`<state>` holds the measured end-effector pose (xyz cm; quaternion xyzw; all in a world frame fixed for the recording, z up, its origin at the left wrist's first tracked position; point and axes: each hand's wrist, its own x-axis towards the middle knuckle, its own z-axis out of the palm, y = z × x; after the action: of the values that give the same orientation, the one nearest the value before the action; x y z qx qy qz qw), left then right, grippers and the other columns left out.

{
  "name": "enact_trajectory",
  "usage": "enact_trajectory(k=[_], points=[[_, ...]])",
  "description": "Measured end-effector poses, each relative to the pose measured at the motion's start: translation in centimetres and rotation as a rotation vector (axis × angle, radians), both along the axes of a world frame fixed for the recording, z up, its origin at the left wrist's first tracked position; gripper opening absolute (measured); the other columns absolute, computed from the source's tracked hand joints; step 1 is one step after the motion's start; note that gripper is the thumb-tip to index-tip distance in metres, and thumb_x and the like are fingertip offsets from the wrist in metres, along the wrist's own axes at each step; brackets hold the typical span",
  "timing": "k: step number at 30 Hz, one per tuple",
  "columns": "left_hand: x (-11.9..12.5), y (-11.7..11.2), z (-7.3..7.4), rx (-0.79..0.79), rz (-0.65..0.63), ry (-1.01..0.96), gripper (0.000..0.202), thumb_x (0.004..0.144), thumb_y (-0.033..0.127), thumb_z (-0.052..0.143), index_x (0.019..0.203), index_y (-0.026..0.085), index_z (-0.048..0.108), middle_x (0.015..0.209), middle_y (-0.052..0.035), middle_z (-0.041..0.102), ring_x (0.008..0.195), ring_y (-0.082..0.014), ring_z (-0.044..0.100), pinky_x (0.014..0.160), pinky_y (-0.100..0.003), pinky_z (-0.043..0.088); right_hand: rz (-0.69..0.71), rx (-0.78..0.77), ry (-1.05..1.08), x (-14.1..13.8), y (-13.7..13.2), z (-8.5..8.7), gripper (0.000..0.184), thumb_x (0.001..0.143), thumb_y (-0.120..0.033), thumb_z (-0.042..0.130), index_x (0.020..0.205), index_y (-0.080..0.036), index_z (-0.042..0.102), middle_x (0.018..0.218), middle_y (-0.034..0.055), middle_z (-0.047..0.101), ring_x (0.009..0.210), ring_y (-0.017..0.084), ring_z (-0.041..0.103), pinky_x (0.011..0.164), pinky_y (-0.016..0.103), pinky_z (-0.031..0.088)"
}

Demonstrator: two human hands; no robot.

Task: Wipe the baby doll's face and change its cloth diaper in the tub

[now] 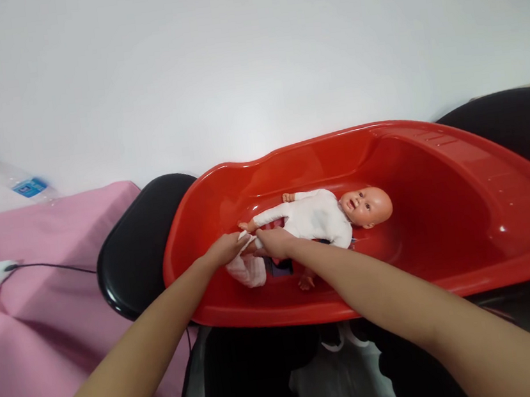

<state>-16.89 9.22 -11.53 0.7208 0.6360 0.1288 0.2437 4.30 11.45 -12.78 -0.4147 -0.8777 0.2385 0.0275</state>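
Now, left hand (223, 249): reaching in from 7 o'clock, back of the hand up, fingers curled closed on white cloth (251, 272).
Right hand (277, 242): in from 5 o'clock over the near rim of the tub (280, 318), thumb and fingers pinched on that same cloth, just beside its partner.
Cloth: bunched between the two hands, a loose fold drooping toward 6 o'clock.
Doll (317, 212): on its back in the tub, head at 3 o'clock, feet end at 9, white suit on; both hands work right at that feet end.
Tub floor: doll on it, plus a dark object (280, 267) below the right hand, too covered to make out.
Open room: widest at 3 o'clock, bare red past the head; tighter at 9, between left hand and rim.
Outside: black pad (145, 245) at 9 o'clock, pink sheet (80, 227) beyond, bottle (26, 186) at 10.
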Motion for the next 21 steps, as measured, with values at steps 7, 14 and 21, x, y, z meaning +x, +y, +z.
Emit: enact_trajectory(k=[7,14,21], points=[[-1.1,1.2,0.3,0.071,-0.056,0.291,0.059,0.102,0.059,0.028,0.103,0.023,0.074,0.1,-0.0128,0.077,0.093,-0.0292,0.07,0.083,-0.035,0.046,0.03,0.009,-0.057,-0.4,-0.1,-0.4,0.05,0.09,-0.058,0.061,0.114,-0.014,0.06,0.103,0.0153,0.074,0.085,0.024,0.069,0.072,0.031,0.042],[-3.0,2.9,2.3,0.206,0.373,0.325,0.06,0.103,0.062,0.027,0.115,0.021,0.069,0.104,-0.0163,0.075,0.095,-0.0302,0.07,0.082,-0.038,0.048,0.119,0.04,-0.16,-0.7,-0.2,-1.2,0.054,0.09,-0.064,0.056,0.116,-0.017,0.058,0.11,0.0153,0.074,0.096,0.031,0.071,0.078,0.037,0.049],[-5.8,5.2,4.8,0.721,0.806,-0.147,0.064,0.105,0.059,0.023,0.12,0.015,0.067,0.117,-0.0191,0.073,0.111,-0.032,0.067,0.097,-0.042,0.048,0.189,0.169,-0.295,-2.0,0.5,-1.2,0.045,0.088,-0.053,0.061,0.116,-0.018,0.057,0.109,0.0141,0.075,0.099,0.03,0.072,0.079,0.036,0.049]])
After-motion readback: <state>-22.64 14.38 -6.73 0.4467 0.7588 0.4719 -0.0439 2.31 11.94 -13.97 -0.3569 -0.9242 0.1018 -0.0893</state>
